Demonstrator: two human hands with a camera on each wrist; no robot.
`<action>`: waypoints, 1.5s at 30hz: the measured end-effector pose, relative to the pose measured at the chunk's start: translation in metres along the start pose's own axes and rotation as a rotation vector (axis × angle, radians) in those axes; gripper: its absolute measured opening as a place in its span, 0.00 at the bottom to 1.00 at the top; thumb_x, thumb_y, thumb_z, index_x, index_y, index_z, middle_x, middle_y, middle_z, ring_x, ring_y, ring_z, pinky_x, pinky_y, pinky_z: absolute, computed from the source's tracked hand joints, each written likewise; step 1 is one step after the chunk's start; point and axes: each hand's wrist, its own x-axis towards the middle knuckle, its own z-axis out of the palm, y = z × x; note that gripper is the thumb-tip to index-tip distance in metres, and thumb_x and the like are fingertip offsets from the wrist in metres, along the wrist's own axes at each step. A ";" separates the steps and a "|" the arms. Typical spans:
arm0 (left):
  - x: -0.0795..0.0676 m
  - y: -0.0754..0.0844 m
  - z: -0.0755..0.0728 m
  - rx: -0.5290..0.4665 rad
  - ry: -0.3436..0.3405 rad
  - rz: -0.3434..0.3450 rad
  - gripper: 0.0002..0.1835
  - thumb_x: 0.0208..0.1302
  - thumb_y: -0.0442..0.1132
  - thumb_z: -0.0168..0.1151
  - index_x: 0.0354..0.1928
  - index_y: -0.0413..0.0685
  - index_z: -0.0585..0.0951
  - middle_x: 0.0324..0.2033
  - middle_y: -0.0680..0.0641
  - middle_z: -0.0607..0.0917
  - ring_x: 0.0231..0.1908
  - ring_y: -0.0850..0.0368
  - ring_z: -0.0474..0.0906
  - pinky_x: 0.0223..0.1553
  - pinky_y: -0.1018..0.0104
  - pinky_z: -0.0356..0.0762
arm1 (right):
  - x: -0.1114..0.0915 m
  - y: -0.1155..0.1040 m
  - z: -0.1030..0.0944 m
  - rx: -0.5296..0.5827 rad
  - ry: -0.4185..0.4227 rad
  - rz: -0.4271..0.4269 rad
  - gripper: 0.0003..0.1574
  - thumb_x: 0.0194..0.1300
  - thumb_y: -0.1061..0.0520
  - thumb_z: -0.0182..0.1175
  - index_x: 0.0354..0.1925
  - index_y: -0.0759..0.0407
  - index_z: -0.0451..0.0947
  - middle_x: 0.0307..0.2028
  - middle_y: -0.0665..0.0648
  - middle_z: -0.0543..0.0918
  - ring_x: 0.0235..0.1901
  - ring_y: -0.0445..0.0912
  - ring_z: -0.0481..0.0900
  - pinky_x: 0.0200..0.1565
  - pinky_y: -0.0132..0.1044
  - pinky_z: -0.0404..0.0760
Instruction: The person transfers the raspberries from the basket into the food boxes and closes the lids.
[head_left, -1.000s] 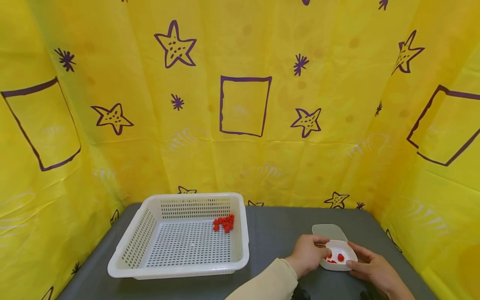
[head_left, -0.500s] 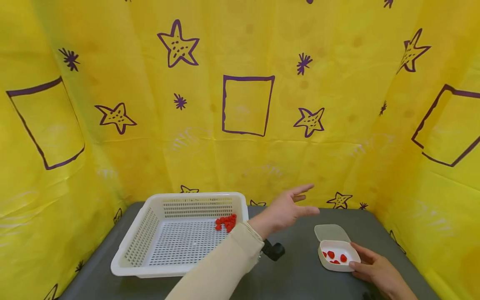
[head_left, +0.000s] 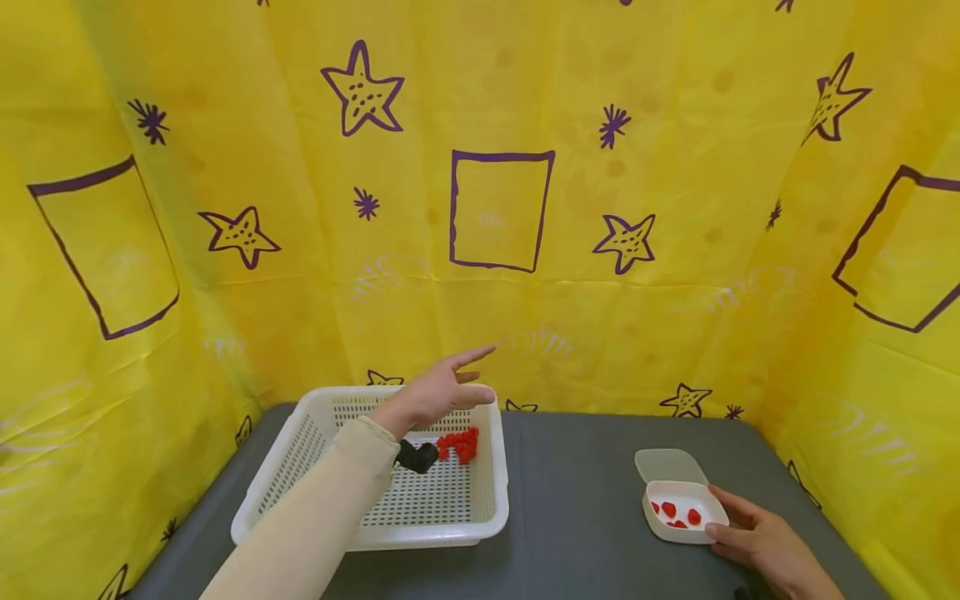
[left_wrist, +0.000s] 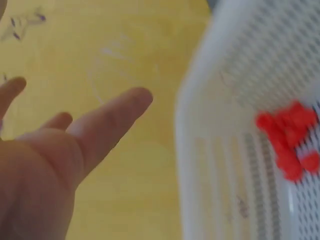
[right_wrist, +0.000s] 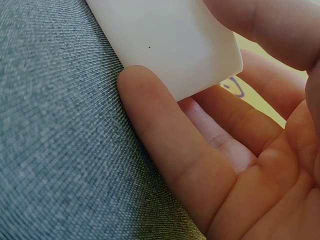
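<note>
My left hand (head_left: 438,396) is held over the back right part of a white slotted basket (head_left: 420,537), its fingers extended and nothing in it. Small red raspberry-like pieces (head_left: 463,446) lie heaped in that basket's back right corner; the left wrist view shows the red heap (left_wrist: 290,135) past the basket's rim. At the right, my right hand (head_left: 768,546) grips the right side of a small white box (head_left: 660,531). Several red pieces (head_left: 669,509) lie inside the box. In the right wrist view, fingers wrap the box's corner (right_wrist: 170,45).
A pale translucent lid (head_left: 670,465) lies just behind the box. Grey cloth (head_left: 570,500) covers the table, and yellow patterned curtains (head_left: 502,333) enclose its back and sides. A black wrist device (head_left: 417,457) sits under my left wrist.
My left hand has left the box and swung left across the table to above the basket, fingers spread. My right hand has stayed on the box.
</note>
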 end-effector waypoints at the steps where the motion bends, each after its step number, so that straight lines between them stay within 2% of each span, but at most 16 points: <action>1: -0.002 -0.005 -0.006 -0.021 0.003 -0.019 0.42 0.61 0.37 0.72 0.75 0.67 0.65 0.74 0.49 0.58 0.72 0.44 0.55 0.59 0.49 0.73 | 0.000 0.000 0.000 0.003 -0.002 -0.001 0.53 0.65 0.57 0.68 0.75 0.71 0.49 0.69 0.79 0.58 0.51 0.52 0.77 0.50 0.50 0.81; 7: -0.014 -0.035 -0.031 -0.081 0.005 -0.102 0.40 0.63 0.34 0.70 0.75 0.57 0.65 0.73 0.37 0.60 0.71 0.35 0.56 0.60 0.42 0.69 | 0.000 0.001 -0.002 0.006 -0.024 -0.004 0.52 0.67 0.57 0.66 0.75 0.71 0.47 0.69 0.80 0.56 0.51 0.51 0.77 0.50 0.51 0.80; 11: -0.021 -0.053 -0.041 -0.080 -0.008 -0.145 0.39 0.64 0.34 0.69 0.75 0.51 0.65 0.70 0.30 0.63 0.66 0.36 0.65 0.59 0.41 0.69 | -0.001 0.001 -0.002 0.007 -0.036 -0.007 0.52 0.68 0.57 0.66 0.75 0.71 0.47 0.69 0.80 0.56 0.51 0.51 0.77 0.51 0.51 0.80; 14: -0.024 -0.067 -0.045 -0.042 -0.007 -0.169 0.38 0.63 0.35 0.69 0.74 0.49 0.66 0.71 0.34 0.63 0.61 0.39 0.72 0.57 0.39 0.70 | 0.000 0.001 -0.003 0.012 -0.042 -0.016 0.52 0.68 0.57 0.66 0.75 0.72 0.47 0.68 0.80 0.58 0.51 0.51 0.77 0.50 0.51 0.80; 18: -0.026 -0.088 -0.044 0.012 -0.013 -0.221 0.37 0.60 0.37 0.72 0.72 0.49 0.70 0.71 0.38 0.65 0.59 0.40 0.75 0.54 0.37 0.73 | 0.001 0.002 -0.004 0.010 -0.047 -0.025 0.51 0.68 0.58 0.65 0.75 0.72 0.47 0.67 0.79 0.61 0.50 0.51 0.77 0.50 0.51 0.80; 24: -0.028 -0.113 -0.041 0.091 -0.011 -0.316 0.34 0.57 0.36 0.74 0.67 0.46 0.75 0.65 0.35 0.71 0.56 0.39 0.75 0.47 0.40 0.79 | 0.001 0.002 -0.003 0.013 -0.054 -0.024 0.51 0.68 0.58 0.65 0.75 0.73 0.46 0.66 0.78 0.63 0.50 0.52 0.78 0.50 0.51 0.80; 28: -0.026 -0.121 -0.041 0.127 -0.009 -0.334 0.31 0.58 0.34 0.73 0.65 0.44 0.77 0.60 0.35 0.75 0.51 0.41 0.77 0.44 0.44 0.82 | 0.001 0.001 -0.002 0.007 -0.049 -0.024 0.51 0.68 0.58 0.66 0.75 0.73 0.46 0.66 0.78 0.63 0.50 0.52 0.78 0.50 0.51 0.81; 35: -0.022 -0.128 -0.040 0.129 0.013 -0.350 0.28 0.59 0.32 0.72 0.63 0.40 0.78 0.55 0.35 0.79 0.42 0.44 0.82 0.42 0.49 0.83 | 0.000 0.002 -0.002 0.011 -0.042 -0.023 0.52 0.68 0.58 0.66 0.75 0.72 0.47 0.67 0.78 0.61 0.50 0.51 0.78 0.50 0.50 0.80; 40: -0.018 -0.133 -0.036 0.118 0.023 -0.361 0.26 0.59 0.31 0.71 0.61 0.39 0.80 0.49 0.39 0.82 0.39 0.45 0.83 0.41 0.51 0.84 | 0.000 0.002 -0.003 0.015 -0.053 -0.027 0.51 0.68 0.58 0.66 0.75 0.73 0.46 0.65 0.77 0.65 0.50 0.51 0.78 0.50 0.51 0.80; 45: -0.011 -0.138 -0.033 0.129 0.025 -0.358 0.23 0.58 0.32 0.72 0.57 0.40 0.82 0.44 0.43 0.84 0.39 0.46 0.83 0.42 0.55 0.84 | 0.000 0.000 0.000 0.004 -0.010 -0.018 0.52 0.66 0.58 0.67 0.75 0.72 0.48 0.67 0.78 0.61 0.50 0.52 0.78 0.50 0.50 0.81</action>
